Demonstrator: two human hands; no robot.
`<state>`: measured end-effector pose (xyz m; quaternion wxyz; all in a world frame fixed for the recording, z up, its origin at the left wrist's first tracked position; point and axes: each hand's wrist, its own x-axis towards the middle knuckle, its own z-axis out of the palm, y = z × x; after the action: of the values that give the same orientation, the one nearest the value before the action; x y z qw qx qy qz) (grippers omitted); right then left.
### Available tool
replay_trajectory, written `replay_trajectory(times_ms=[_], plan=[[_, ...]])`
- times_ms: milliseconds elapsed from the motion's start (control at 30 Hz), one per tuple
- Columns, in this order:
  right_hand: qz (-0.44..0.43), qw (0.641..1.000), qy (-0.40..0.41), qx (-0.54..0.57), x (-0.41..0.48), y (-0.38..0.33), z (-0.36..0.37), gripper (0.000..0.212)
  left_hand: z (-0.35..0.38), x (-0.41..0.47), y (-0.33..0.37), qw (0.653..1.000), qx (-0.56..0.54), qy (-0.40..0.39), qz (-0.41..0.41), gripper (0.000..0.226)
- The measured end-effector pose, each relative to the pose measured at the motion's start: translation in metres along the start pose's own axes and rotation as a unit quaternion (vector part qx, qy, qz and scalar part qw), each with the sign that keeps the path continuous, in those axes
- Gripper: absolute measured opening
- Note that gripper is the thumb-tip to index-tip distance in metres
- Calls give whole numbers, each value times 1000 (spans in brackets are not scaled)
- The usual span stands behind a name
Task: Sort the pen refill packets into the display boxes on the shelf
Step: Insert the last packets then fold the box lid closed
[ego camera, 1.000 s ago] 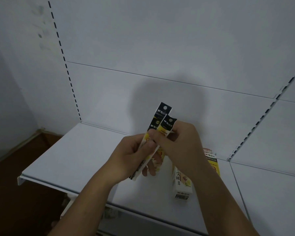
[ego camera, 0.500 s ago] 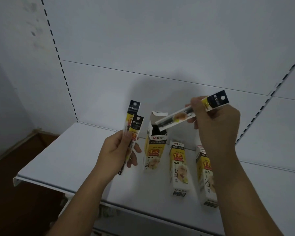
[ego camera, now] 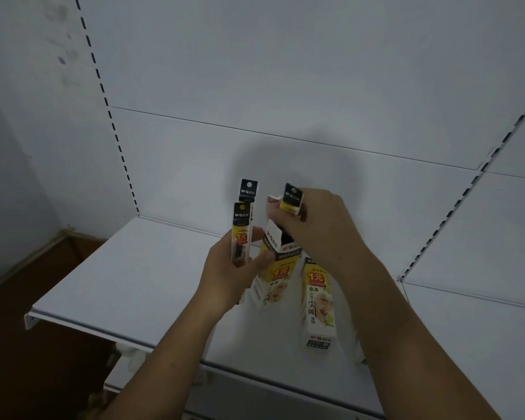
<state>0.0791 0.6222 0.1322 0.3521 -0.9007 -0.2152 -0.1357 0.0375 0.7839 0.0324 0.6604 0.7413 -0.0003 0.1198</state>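
My left hand point(ego camera: 231, 268) holds two narrow black-and-yellow pen refill packets point(ego camera: 243, 225) upright, and its fingers touch the left display box point(ego camera: 275, 268). That box stands on the white shelf point(ego camera: 128, 277) with its top flap open. My right hand point(ego camera: 319, 225) grips one refill packet point(ego camera: 291, 198) by its black header, lower end inside the box's open top. A second yellow-and-white display box point(ego camera: 317, 301) stands to the right, closed. A third box is mostly hidden behind my right forearm.
The shelf's front edge point(ego camera: 82, 324) runs from lower left to lower right. White back panels with slotted uprights point(ego camera: 115, 134) rise behind. A neighbouring shelf point(ego camera: 473, 322) lies to the right. A brown floor and a lower shelf show at the lower left.
My right hand has swung its packet from level above the boxes down, end first, into the open left box. My left hand has moved right against that box, still holding two packets.
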Motion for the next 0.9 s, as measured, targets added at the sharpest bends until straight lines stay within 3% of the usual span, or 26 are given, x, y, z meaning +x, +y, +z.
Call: replay_trajectory(times_ms=[133,333,533,700,833,900], plan=[[-12,1000,-7,-17,-1,3,4,41,2,1,0,1000,-8,19,10,18],[-40,998,51,18,-6,8,-5,7,-12,4,1,986,-162,34,-20,41],[-34,999,25,-6,-11,14,-9,10,-23,-8,22,992,-127,19,16,42],[-51,990,105,83,-26,-7,-13,12,-22,-21,42,995,-68,-40,58,44],[-11,985,18,171,-38,-26,-8,17,-12,-25,55,990,7,-96,101,48],[-8,984,26,177,-38,-24,-6,22,-8,-25,56,989,4,-116,90,45]])
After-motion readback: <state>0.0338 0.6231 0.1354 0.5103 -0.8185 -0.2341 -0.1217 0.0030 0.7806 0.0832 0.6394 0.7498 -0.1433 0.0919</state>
